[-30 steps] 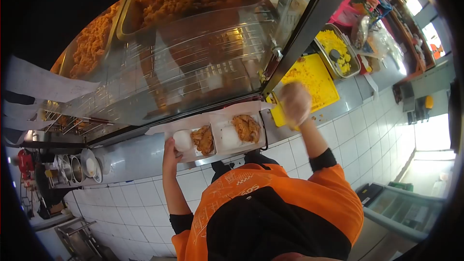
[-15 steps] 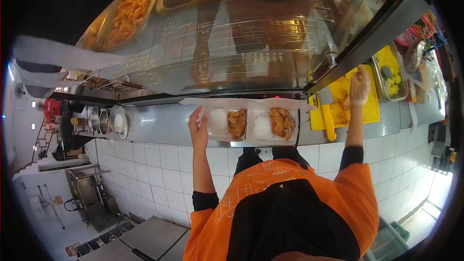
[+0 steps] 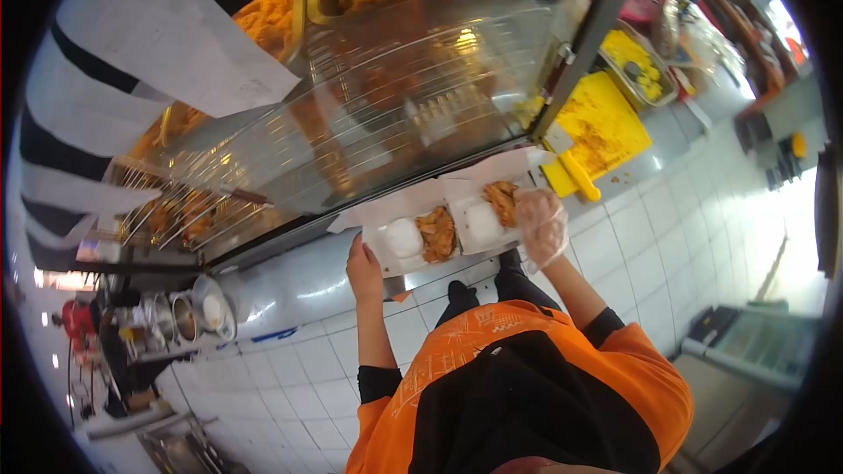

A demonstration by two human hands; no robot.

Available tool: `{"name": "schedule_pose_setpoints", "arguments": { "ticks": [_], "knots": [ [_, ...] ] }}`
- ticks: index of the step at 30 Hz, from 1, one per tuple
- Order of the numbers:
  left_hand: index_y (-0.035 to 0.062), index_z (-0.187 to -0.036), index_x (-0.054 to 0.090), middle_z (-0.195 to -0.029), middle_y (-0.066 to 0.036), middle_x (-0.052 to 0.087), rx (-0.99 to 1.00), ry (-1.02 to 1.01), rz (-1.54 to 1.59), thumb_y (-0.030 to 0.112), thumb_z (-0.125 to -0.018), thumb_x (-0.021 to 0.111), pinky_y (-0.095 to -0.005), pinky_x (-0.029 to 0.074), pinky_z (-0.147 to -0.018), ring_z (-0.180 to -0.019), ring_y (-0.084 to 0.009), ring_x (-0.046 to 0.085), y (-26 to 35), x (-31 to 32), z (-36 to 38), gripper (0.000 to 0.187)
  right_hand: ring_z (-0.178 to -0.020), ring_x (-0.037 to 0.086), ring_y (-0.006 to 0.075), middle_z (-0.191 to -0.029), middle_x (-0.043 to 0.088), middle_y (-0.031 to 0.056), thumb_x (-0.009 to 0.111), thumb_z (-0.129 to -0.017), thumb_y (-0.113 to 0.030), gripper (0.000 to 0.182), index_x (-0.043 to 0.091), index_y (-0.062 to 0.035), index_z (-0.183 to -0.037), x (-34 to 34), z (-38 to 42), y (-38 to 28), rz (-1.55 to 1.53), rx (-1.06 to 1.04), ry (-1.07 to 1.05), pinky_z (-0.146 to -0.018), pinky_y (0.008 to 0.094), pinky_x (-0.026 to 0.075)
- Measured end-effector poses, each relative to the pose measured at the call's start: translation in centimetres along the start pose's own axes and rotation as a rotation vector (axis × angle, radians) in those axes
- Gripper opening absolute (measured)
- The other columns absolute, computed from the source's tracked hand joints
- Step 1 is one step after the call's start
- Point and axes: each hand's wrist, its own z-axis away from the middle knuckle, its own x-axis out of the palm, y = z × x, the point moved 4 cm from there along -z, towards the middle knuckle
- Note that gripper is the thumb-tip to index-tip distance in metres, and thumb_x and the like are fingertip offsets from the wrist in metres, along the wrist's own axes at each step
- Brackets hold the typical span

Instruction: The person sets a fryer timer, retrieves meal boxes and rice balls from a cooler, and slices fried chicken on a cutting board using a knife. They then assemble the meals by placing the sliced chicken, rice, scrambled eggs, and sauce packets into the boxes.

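Note:
Two open white boxes stand side by side on the steel counter, each with white rice and a piece of fried chicken. My left hand (image 3: 364, 270) is at the outer side of the left box (image 3: 376, 241), fingers closed against its wall. At the outer side of the right box (image 3: 474, 244) is my right hand (image 3: 542, 226), in a clear plastic glove, close to the chicken (image 3: 500, 202); its fingertips are partly hidden. Beyond it, a yellow-handled knife (image 3: 577, 174) lies at the edge of the yellow cutting board (image 3: 615, 127).
A glass display case (image 3: 386, 114) with trays of fried food rises behind the counter. Metal bowls (image 3: 184, 316) stand at the left end. A tray of yellow food (image 3: 637, 66) lies at the right. Paper slips (image 3: 176, 31) hang at the upper left.
My right hand has moved from over the cutting board to the right box. My left hand has closed on the left box's side. The view has turned, and the boxes appear tilted.

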Motion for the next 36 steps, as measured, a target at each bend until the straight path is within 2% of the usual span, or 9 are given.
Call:
{"name": "schedule_pose_setpoints", "arguments": {
  "ticks": [6,10,13,17,20,26,31,35,36],
  "knots": [
    [0.0034,-0.114,0.057,-0.101,-0.023,0.064,0.144,-0.089,-0.037,0.007,-0.091,0.05,-0.048,0.049,-0.077,-0.093,-0.0425,0.061,-5.1,1.8,-2.1,0.025,-0.098,0.061,0.0371,-0.106,0.06,0.0235,0.052,-0.087,-0.012,0.034,0.051,-0.004,-0.12,3.7,1.2,4.9,0.288,0.454,-0.328,-0.084,0.0451,0.049],
    [0.0,-0.114,0.056,-0.104,-0.024,0.065,0.202,0.019,-0.021,0.006,-0.092,0.05,-0.0451,0.048,-0.078,-0.095,-0.0424,0.061,-7.8,-2.0,-2.0,0.024,-0.091,0.065,0.0375,-0.1,0.065,0.0226,0.049,-0.09,-0.019,0.033,0.052,-0.0008,-0.118,4.1,2.5,1.9,0.144,0.537,-0.217,-0.079,0.0423,0.053],
    [-0.0044,-0.115,0.054,-0.104,-0.027,0.063,0.043,-0.113,0.091,0.008,-0.093,0.051,-0.0428,0.047,-0.081,-0.097,-0.0417,0.061,-6.1,-4.0,-1.6,0.026,-0.091,0.067,0.0365,-0.099,0.066,0.0208,0.054,-0.088,-0.022,0.036,0.054,0.0002,-0.117,4.2,1.0,2.1,0.134,0.758,-0.415,-0.077,0.0433,0.054],
    [-0.0073,-0.117,0.054,-0.104,-0.028,0.063,-0.001,-0.153,0.096,0.008,-0.092,0.052,-0.042,0.047,-0.083,-0.096,-0.0405,0.062,-6.5,-3.6,-1.2,0.029,-0.09,0.068,0.0348,-0.097,0.068,0.018,0.056,-0.086,-0.022,0.029,0.062,-0.0013,-0.106,6.6,-0.2,3.1,0.398,0.311,-0.793,-0.075,0.0435,0.054],
    [-0.0094,-0.115,0.056,-0.105,-0.026,0.064,0.26,-0.007,0.105,0.007,-0.091,0.052,-0.0407,0.047,-0.083,-0.092,-0.0388,0.062,-8.2,-2.3,-0.7,0.03,-0.088,0.068,0.0335,-0.096,0.068,0.0175,0.06,-0.083,-0.022,0.028,0.064,-0.0047,-0.104,0.9,2.6,5.2,0.108,0.604,-0.485,-0.075,0.0417,0.055],
    [-0.0087,-0.111,0.06,-0.098,-0.022,0.067,0.104,-0.387,0.193,0.006,-0.089,0.055,-0.0343,0.048,-0.082,-0.088,-0.0284,0.064,9.3,0.5,3.7,0.027,-0.096,0.064,0.0347,-0.106,0.065,0.019,0.071,-0.074,-0.021,0.035,0.063,-0.0057,-0.105,-14.9,13.3,14.1,0.147,0.449,-0.591,-0.084,0.0424,0.05],
    [-0.005,-0.113,0.062,-0.097,-0.013,0.069,0.177,-0.477,0.363,0.006,-0.088,0.06,-0.0291,0.047,-0.081,-0.087,-0.0171,0.061,27.3,10.7,7.3,0.027,-0.1,0.062,0.0305,-0.111,0.062,0.0175,0.073,-0.073,-0.02,0.039,0.064,-0.0056,-0.108,-29.5,19.6,27.9,-0.074,0.699,-0.357,-0.09,0.0404,0.048],
    [-0.0043,-0.113,0.062,-0.099,-0.011,0.068,0.221,-0.477,0.409,0.004,-0.088,0.059,-0.0276,0.046,-0.083,-0.089,-0.0151,0.059,33.7,17.7,6.7,0.027,-0.075,0.066,0.0324,-0.085,0.067,0.0185,0.056,-0.09,-0.026,0.034,0.062,0.0032,-0.107,-40.9,14.7,33.3,-0.378,1.003,-0.167,-0.071,0.0461,0.052],
    [-0.0046,-0.113,0.062,-0.099,-0.011,0.068,0.246,-0.435,0.412,0.003,-0.087,0.059,-0.0274,0.045,-0.083,-0.089,-0.0152,0.059,34.4,18.5,6.5,0.027,-0.076,0.066,0.0332,-0.084,0.067,0.0177,0.056,-0.09,-0.027,0.034,0.062,0.0027,-0.106,-42.7,12.5,35.3,-0.163,0.754,-0.233,-0.074,0.0452,0.052]
  ]
}}
